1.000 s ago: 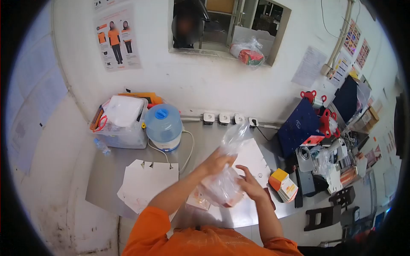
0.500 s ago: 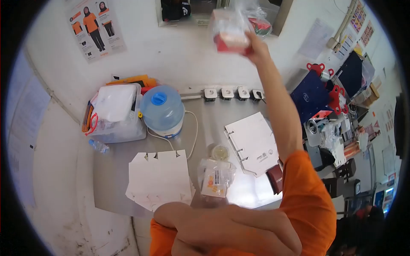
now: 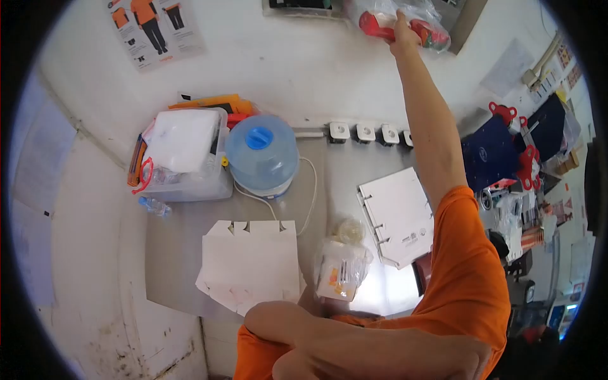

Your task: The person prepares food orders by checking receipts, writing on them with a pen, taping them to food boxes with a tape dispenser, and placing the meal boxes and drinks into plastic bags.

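My right arm reaches up to the wall opening. My right hand [image 3: 404, 39] is closed on a red-and-white package [image 3: 375, 25] in clear plastic, held at the ledge. Right beside it lies another clear plastic bag with red and green contents [image 3: 432, 35]. A bare arm, bent, crosses the bottom of the view, and I cannot see my left hand. Just beyond that arm, a white box with orange print [image 3: 337, 278] lies in a clear bag on the metal table [image 3: 171, 266], with a small clear round container [image 3: 349, 231] behind it.
Two flat white cartons, left [image 3: 250, 263] and right [image 3: 402, 218], lie on the table. Behind stand a blue water jug [image 3: 263, 158] with a cable and a filled plastic bin [image 3: 196, 187]. Sockets [image 3: 364, 132] line the wall. Blue and red equipment [image 3: 491, 152] crowds the right.
My right hand has moved up and right with the package, to the ledge beside the other bag. The view has shifted, so the table things sit farther right.
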Action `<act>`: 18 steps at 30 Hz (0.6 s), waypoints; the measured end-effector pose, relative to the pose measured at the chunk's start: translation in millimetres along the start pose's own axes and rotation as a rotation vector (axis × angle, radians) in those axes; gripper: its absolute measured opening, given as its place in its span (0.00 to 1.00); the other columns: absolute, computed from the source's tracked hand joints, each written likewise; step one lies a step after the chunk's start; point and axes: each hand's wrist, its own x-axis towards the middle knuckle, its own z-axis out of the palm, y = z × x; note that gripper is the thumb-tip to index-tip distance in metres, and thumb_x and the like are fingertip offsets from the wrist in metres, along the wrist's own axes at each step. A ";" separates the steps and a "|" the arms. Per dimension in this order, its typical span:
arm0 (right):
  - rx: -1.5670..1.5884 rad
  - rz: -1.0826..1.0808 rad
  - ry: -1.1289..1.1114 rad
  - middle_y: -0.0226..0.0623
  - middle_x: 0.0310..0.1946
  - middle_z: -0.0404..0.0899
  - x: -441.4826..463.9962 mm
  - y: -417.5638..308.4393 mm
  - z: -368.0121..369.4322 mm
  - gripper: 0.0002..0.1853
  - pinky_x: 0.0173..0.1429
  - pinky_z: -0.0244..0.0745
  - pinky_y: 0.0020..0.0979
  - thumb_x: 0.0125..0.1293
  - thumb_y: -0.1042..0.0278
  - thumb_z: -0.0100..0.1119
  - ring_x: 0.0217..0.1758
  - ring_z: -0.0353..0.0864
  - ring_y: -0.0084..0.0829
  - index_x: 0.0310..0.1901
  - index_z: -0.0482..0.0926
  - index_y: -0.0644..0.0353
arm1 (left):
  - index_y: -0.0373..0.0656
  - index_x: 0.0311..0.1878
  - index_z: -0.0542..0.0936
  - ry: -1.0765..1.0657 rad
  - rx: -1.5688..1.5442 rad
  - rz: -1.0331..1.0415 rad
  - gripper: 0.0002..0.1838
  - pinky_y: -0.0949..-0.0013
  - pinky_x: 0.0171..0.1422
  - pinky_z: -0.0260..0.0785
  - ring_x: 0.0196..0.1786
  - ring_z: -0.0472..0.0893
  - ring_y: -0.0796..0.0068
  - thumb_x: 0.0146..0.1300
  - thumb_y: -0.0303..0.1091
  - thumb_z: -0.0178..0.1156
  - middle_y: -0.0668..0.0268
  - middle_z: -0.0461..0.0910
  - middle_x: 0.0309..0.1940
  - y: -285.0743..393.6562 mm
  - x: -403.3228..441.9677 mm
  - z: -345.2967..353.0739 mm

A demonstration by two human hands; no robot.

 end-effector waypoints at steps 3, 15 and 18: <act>-0.078 -0.114 -0.186 0.40 0.42 0.79 55.6 52.7 -11.8 0.48 0.42 0.71 0.51 0.54 0.36 0.66 0.44 0.77 0.42 0.64 0.50 0.56 | 0.33 0.28 0.76 -0.019 -0.034 0.003 0.49 0.75 0.27 0.61 0.25 0.69 0.71 0.55 0.81 0.40 0.61 0.70 0.26 -11.6 -2.6 -5.1; -0.687 -0.021 -0.396 0.35 0.33 0.77 -313.6 132.0 -406.5 0.13 0.33 0.73 0.26 0.67 0.65 0.59 0.28 0.79 0.22 0.48 0.72 0.61 | 0.35 0.28 0.74 0.379 -0.353 -0.443 0.50 0.74 0.28 0.60 0.26 0.67 0.72 0.51 0.85 0.39 0.62 0.67 0.29 -93.4 -29.4 55.5; -0.713 0.174 -0.243 0.37 0.35 0.79 -387.7 130.9 -526.9 0.15 0.31 0.73 0.27 0.66 0.63 0.60 0.25 0.77 0.23 0.48 0.72 0.62 | 0.34 0.30 0.76 0.385 -0.508 -0.482 0.48 0.73 0.30 0.61 0.27 0.68 0.72 0.53 0.82 0.42 0.61 0.69 0.32 -137.2 -41.3 76.5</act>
